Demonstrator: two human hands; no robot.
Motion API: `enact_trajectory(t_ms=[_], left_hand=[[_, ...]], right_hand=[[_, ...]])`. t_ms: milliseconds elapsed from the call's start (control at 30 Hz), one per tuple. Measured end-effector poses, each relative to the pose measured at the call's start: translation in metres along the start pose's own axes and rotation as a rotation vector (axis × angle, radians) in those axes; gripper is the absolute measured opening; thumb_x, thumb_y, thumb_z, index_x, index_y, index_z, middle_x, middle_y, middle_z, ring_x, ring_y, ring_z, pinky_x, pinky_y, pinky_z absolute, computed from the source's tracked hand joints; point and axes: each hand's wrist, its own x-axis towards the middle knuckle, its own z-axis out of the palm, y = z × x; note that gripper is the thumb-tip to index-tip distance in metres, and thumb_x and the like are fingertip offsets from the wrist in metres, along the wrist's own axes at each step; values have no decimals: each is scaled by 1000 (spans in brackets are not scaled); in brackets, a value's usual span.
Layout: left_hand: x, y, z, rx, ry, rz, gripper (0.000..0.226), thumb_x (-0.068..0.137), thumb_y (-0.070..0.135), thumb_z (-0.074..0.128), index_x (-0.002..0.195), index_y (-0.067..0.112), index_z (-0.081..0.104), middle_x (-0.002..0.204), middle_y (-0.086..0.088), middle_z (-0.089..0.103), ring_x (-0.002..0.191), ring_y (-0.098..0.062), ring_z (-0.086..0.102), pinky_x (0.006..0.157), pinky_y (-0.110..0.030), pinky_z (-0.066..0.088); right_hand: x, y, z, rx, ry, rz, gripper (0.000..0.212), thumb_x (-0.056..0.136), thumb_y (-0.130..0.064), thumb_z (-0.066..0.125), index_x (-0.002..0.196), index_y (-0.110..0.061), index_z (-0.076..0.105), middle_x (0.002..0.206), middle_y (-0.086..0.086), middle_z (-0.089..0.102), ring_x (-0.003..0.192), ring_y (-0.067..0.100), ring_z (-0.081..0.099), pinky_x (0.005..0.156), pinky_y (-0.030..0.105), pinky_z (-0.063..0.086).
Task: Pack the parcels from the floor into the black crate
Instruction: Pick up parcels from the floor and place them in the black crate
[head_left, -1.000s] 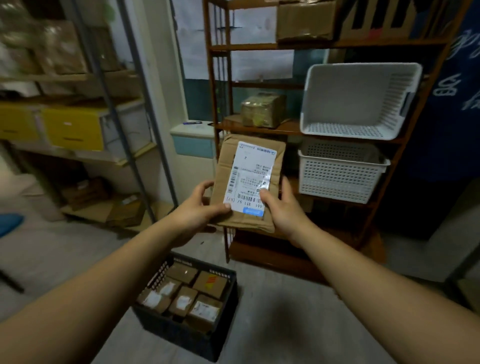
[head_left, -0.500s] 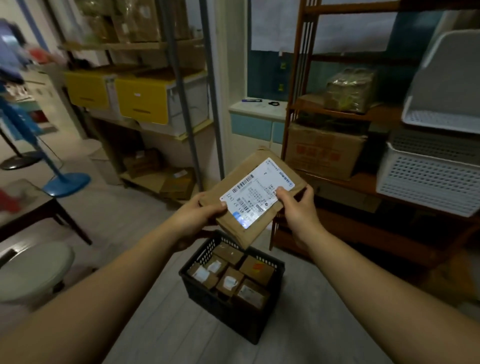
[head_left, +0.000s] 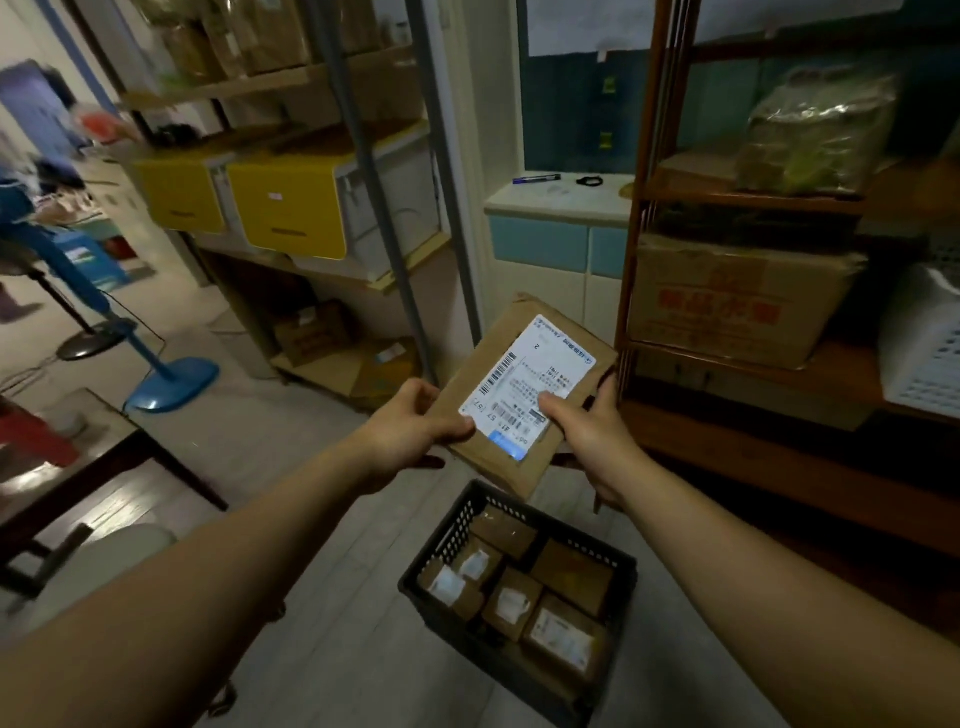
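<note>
I hold a flat brown cardboard parcel (head_left: 485, 369) with a white shipping label, tilted, at chest height above the floor. My left hand (head_left: 410, 431) grips its left lower edge, and my right hand (head_left: 592, 436) grips its right lower edge with the thumb on the label. Below it on the floor stands the black crate (head_left: 447, 535), holding several small brown parcels (head_left: 571, 571) packed side by side, some with white labels.
A brown wooden shelf (head_left: 727, 431) with a large carton (head_left: 737, 301) stands right of the crate. A metal rack (head_left: 384, 218) with yellow bins (head_left: 285, 208) is behind left. A dark table (head_left: 104, 452), a grey stool (head_left: 109, 561) and a blue fan base (head_left: 171, 384) are at left.
My view swung left, so the white baskets slid out to the right. The parcel turned from upright to tilted in both hands and now hangs nearer above the crate.
</note>
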Motion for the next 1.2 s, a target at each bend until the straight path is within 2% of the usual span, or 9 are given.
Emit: enact_trajectory(t_ms=[133,300,467,633,833,900,1000,1100,1200], left_hand=[[31,-1,-1,192,-145,-47,58,73,39,71,116,43,32,113,3,53,100,-19,57,73,-34,51],[79,6,-3,71,-157,-20,55,78,30,69,121,29,36,113,-4,56,89,-20,66,74,-34,58],[127,-6,-29,39,-304,-33,74,84,29,62,141,44,16,110,2,58,94,-23,63,73,-37,57],[177,-38,-79,203,-420,46,72,85,37,59,141,45,16,119,8,50,98,-20,56,67,-31,51],[220,-76,-110,175,-526,0,70,88,23,58,143,38,17,124,3,52,104,-15,55,81,-33,52],[228,-93,-107,196,-545,27,54,87,17,58,131,39,35,116,6,56,96,-5,57,74,-24,52],[242,-130,-93,261,-526,46,32,90,20,53,100,49,47,106,14,59,91,0,58,74,-25,54],[266,-186,-75,250,-484,-16,34,92,20,51,109,48,43,104,19,55,99,-8,56,91,-41,51],[295,-252,-57,207,-467,-66,58,90,11,54,134,37,27,104,23,45,108,-12,49,93,-41,49]], right_hand=[[23,3,-4,-83,36,-8,74,89,-24,62,144,-45,16,101,-23,60,83,-2,62,61,20,53],[41,4,6,-116,78,-70,66,90,-22,62,140,-45,26,113,-19,60,87,-4,65,67,21,55],[56,22,44,-233,107,-40,89,82,-17,69,144,-47,12,137,-8,49,124,16,49,102,48,43],[81,48,106,-229,271,-11,74,91,-18,58,146,-45,16,138,-6,49,124,16,50,100,41,46],[106,84,154,-298,359,1,57,92,-15,54,137,-39,28,140,-2,47,125,15,47,99,37,46],[113,98,156,-284,345,38,65,90,-14,56,139,-43,24,140,-3,46,125,16,47,98,39,47],[126,127,153,-279,231,27,79,81,-13,70,127,-58,24,128,-18,51,120,6,51,86,21,50],[144,181,147,-406,110,117,96,69,-34,81,139,-50,17,137,-8,43,125,10,46,96,30,49],[161,264,138,-641,50,280,113,72,-44,76,148,-38,-9,156,2,7,140,21,23,113,40,30]])
